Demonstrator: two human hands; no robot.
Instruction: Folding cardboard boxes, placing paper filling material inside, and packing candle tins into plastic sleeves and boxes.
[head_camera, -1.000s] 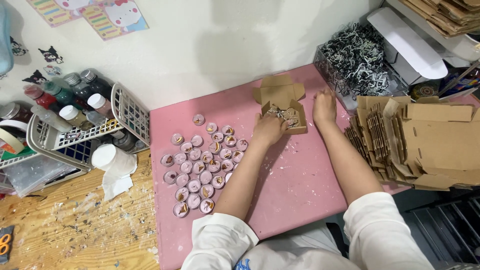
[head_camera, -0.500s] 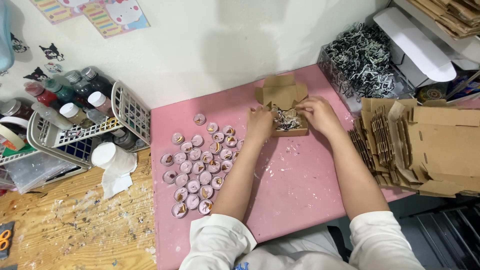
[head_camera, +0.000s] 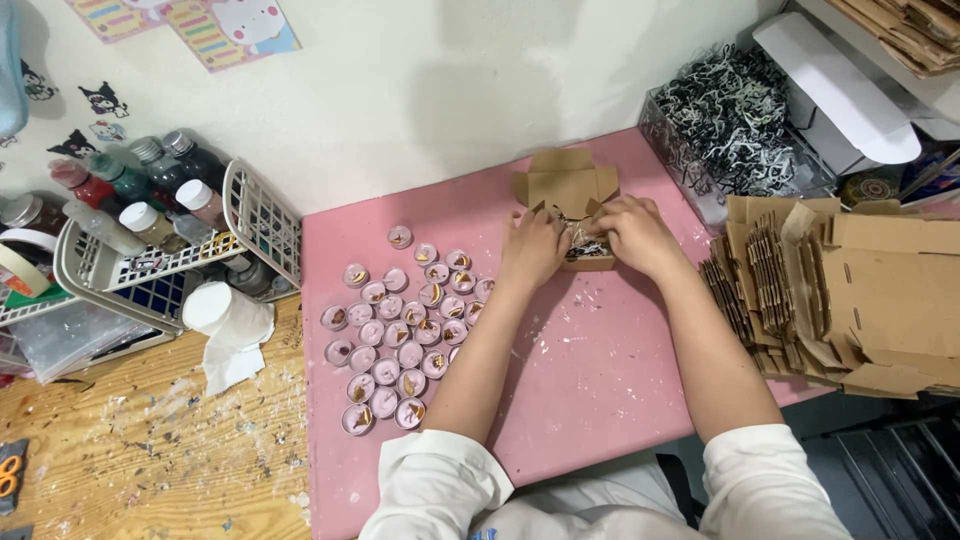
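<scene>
My left hand (head_camera: 533, 250) and right hand (head_camera: 632, 235) both grip the little box (head_camera: 570, 205) of paper shreds (head_camera: 585, 243); squeezing hard could crush it, I think.

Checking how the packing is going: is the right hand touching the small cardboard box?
Touching. The head view shows the right hand resting on the small cardboard box, fingers over its shredded paper filling, with no gap visible.

box (head_camera: 566, 185): matt brown cardboard | mat (head_camera: 600, 370): smooth pink, paint-flecked | bench (head_camera: 130, 450): rough wood, seemingly
</scene>
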